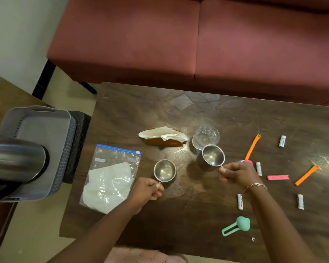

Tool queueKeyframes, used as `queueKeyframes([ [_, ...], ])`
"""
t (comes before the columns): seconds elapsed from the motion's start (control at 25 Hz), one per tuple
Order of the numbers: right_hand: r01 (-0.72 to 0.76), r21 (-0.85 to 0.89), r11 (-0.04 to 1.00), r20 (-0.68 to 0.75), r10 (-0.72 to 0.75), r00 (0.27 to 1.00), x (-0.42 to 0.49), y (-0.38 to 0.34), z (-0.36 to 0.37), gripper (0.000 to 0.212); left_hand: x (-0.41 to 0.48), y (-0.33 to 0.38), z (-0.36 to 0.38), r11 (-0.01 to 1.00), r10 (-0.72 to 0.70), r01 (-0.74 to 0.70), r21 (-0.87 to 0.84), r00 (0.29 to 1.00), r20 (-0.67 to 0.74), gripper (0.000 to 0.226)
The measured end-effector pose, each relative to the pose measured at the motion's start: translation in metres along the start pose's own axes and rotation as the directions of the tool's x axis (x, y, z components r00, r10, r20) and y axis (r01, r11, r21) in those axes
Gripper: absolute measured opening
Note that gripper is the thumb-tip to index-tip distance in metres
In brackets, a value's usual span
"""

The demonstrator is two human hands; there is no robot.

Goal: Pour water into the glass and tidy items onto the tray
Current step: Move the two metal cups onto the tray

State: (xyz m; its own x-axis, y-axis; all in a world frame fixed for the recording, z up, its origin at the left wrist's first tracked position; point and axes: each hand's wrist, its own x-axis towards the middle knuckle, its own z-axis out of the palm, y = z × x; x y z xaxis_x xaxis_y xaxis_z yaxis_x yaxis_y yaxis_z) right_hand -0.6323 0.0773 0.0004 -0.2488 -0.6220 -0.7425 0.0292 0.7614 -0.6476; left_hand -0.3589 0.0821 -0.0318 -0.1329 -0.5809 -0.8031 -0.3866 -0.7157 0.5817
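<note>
A clear drinking glass [206, 136] stands near the middle of the dark wooden table [198, 205]. Just in front of it, my right hand [237, 172] grips the handle of a steel cup [213, 155], raised and tilted beside the glass. My left hand [147, 189] holds the handle of a second steel cup [164, 170], which sits upright on the table. A grey tray [38, 133] rests on a dark stool left of the table. Whether either cup holds water I cannot tell.
A zip bag [110, 177] with white contents lies at the left. A napkin holder [162, 138] stands behind the cups. Orange clips [252, 147], a pink clip [277, 177], white sachets [239, 201] and a teal clip [237, 225] lie scattered right. A steel flask [13, 160] looms near left. A red sofa [179, 44] stands behind.
</note>
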Motion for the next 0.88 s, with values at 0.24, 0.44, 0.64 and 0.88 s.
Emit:
queueKeyframes([
  [0.24,0.029,0.263,0.964,0.062,-0.047,0.997,-0.03,-0.025,0.133,0.021,-0.017,0.016,-0.098,0.992,0.043,-0.058,-0.111,0.99,-0.131,0.027],
  [0.44,0.007,0.384,0.923,0.12,-0.057,0.991,-0.037,-0.059,0.259,0.017,-0.035,0.032,-0.211,0.975,0.059,-0.109,-0.193,0.967,-0.25,0.03],
  [0.64,0.015,0.374,0.927,0.201,-0.096,0.975,-0.041,-0.09,0.38,0.016,-0.043,0.041,-0.333,0.971,0.018,-0.089,-0.221,0.953,-0.303,0.025],
  [0.88,-0.051,0.36,0.932,0.269,-0.051,0.962,-0.025,-0.109,0.504,0.016,-0.033,0.05,-0.468,0.987,0.009,-0.057,-0.151,0.953,-0.303,0.02],
])
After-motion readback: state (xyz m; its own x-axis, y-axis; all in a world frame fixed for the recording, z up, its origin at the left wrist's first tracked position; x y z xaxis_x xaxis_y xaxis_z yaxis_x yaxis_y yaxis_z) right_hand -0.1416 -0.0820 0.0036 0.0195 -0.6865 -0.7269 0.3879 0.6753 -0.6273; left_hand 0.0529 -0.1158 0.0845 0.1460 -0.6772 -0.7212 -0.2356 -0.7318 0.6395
